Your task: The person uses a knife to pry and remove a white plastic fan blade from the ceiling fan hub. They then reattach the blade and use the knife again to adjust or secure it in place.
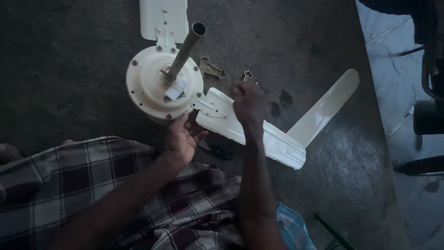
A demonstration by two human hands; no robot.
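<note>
Fan motor: a cream, round ceiling-fan housing lying flat on the dark floor, its screw-ringed face up, just beyond the person's knees.
Down rod: a metal tube rising from the motor's hub, leaning up and to the right toward the camera, open end topmost.
Near blade: cream, its bracket end meeting the motor rim at lower right; the long axis runs from there down to the right, across the floor.
Far blade: fixed at the top of the rim, pointing straight away and cut off by the frame.
Loose blade: lies slanting up to the right, its lower end touching the near blade's tip, apart from the motor.
Left hand: palm up with curled fingers against the lower rim of the motor, likely steadying it; holding nothing that I can see.
Right hand: clenched above the near blade near its bracket; blurred, so I cannot tell whether it grips a tool.
Loose brackets: small metal pieces on the floor just right of the motor.
Checked cloth: covers the person's lap.
</note>
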